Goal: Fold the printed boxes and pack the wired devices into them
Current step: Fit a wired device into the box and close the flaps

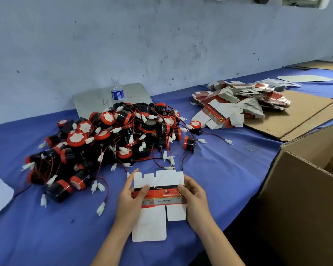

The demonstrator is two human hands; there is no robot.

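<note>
A flat printed box, white with a red and grey band across its middle, is held over the blue table near the front edge. My left hand grips its left side with the thumb on the red band. My right hand pinches its right side. Behind them lies a large heap of wired devices, black cylinders with red caps, red and black wires and white plugs. A stack of unfolded printed boxes lies at the back right.
An open cardboard carton stands at the right edge. Flat cardboard sheets lie under the box stack. A water bottle stands behind the heap, by the wall. A rubber band lies on the blue cloth.
</note>
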